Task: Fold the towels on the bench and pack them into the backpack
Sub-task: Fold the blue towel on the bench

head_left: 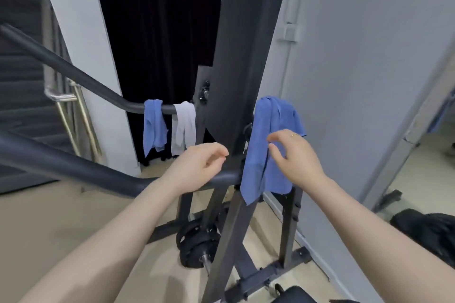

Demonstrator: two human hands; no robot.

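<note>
At frame centre, the right hand point(294, 157), fingers loosely spread, hovers against the big blue towel point(264, 145) draped on the bench point(242, 56); left hand point(199, 167) loosely curled, holding nothing, just left.

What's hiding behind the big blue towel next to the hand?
The big blue towel hangs over part of the bench frame; dark legs show below it. The part it hangs from is covered. The right hand is in front of it.

No text, label, brand, number or sign can be read on anything in view.
</note>
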